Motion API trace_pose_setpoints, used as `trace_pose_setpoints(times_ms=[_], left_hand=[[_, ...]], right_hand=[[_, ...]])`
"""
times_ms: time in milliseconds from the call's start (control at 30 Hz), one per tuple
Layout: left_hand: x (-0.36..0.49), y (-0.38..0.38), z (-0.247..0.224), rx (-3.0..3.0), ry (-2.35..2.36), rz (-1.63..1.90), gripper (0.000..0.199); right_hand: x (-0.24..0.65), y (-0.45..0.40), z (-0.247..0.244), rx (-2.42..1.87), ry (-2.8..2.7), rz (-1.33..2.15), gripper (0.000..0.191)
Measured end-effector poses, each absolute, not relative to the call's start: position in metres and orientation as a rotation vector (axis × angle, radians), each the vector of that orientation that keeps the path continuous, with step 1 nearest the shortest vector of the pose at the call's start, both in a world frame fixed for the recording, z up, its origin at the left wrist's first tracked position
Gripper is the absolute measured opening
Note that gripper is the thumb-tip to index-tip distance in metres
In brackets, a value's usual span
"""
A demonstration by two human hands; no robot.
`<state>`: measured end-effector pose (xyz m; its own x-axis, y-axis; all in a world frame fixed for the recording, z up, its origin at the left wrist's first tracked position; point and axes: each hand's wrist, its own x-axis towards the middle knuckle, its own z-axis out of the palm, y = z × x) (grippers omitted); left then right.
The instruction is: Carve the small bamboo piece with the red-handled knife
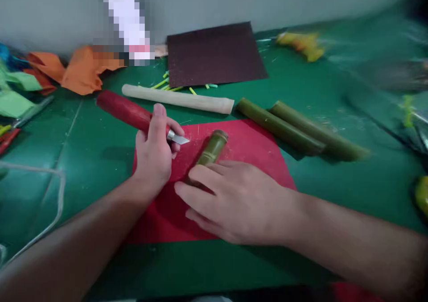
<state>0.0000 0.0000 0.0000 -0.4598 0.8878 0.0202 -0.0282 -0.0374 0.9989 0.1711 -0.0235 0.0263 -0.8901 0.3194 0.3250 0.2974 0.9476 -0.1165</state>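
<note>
My left hand [155, 148] is closed around a craft knife [125, 110] with a thick red handle. Its short slanted blade [179, 139] points right, above a red sheet [257, 146]. My right hand [234, 197] has its fingers over a short green bamboo piece [214, 148] on that sheet, gripping its near part. The far end of the bamboo, with a node ring, shows beyond my fingers; the rest is hidden under the hand. The blade and the bamboo are apart.
Behind the sheet lie a pale peeled stick [177, 99] and two green bamboo lengths [281, 126]. A dark brown sheet [214, 56] rests farther back on the green table [100, 163]. Crumpled orange paper [83, 70] is at the back left, a yellow item [301, 45] at the back right.
</note>
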Motion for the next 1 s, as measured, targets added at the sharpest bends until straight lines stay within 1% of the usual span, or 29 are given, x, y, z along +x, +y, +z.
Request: trace_pose_setpoints(times_ms=[67, 200, 400, 533, 600, 700, 833, 900, 1000], left_hand=[[0.001, -0.002, -0.001, 1.023, 1.487, 1.565, 0.057], [0.002, -0.003, -0.004, 1.126, 1.446, 1.558, 0.058], [0.002, -0.002, -0.008, 1.148, 1.35, 1.595, 0.057], [0.005, -0.007, -0.006, 1.187, 1.343, 1.625, 0.054], [0.006, -0.01, -0.004, 1.225, 1.32, 1.61, 0.052], [0.007, -0.012, -0.003, 1.223, 1.328, 1.577, 0.049], [0.006, -0.01, -0.002, 1.147, 1.385, 1.542, 0.051], [0.006, -0.008, -0.001, 1.125, 1.41, 1.533, 0.051], [0.005, -0.008, -0.001, 1.109, 1.445, 1.532, 0.049]], right_hand=[[0.177, -0.025, 0.024, -0.47, -2.77, 0.119, 0.018], [0.185, -0.029, 0.02, -0.492, -2.755, 0.164, 0.02], [0.183, -0.042, 0.009, -0.528, -2.698, 0.129, 0.012], [0.175, -0.044, 0.005, -0.542, -2.705, 0.13, 0.023], [0.173, -0.044, 0.006, -0.53, -2.709, 0.125, 0.024], [0.175, -0.04, 0.012, -0.561, -2.681, 0.195, 0.016], [0.186, -0.024, 0.019, -0.716, -2.434, 0.453, 0.03], [0.189, -0.011, 0.021, -0.813, -2.371, 0.434, 0.039], [0.187, 0.009, 0.019, -0.867, -2.417, 0.497, 0.081]])
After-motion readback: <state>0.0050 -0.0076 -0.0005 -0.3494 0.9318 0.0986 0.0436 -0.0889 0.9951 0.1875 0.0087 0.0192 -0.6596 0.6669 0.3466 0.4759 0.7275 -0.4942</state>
